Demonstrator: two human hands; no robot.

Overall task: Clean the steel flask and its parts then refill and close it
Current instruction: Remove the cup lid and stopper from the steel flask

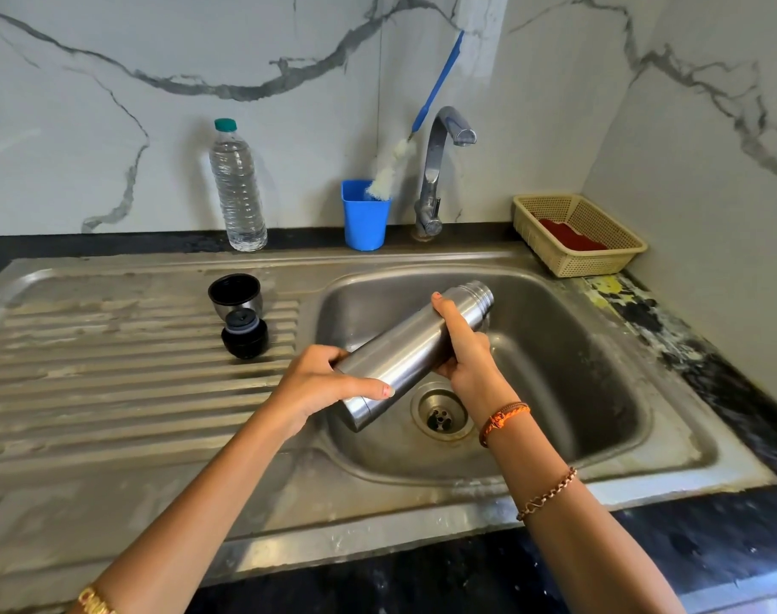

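1. Left hand point(320, 383): forearm reaching in from lower left; fingers curled in a closed grip, thumb extended forward.
2. Right hand point(462, 343): forearm entering from lower right; fingers wrapped in a closed grip, thumb pointing upward; wrist slightly bent.

A cream plastic basket point(599, 259) sits at the back right corner of the dark worktop point(710, 392), holding a red cloth point(570, 234); white marble-patterned wall panels point(112, 104) with grey veins rise behind and to the right; the worktop's right strip is speckled and stained, with a yellow patch point(608, 288) just in front of the basket.
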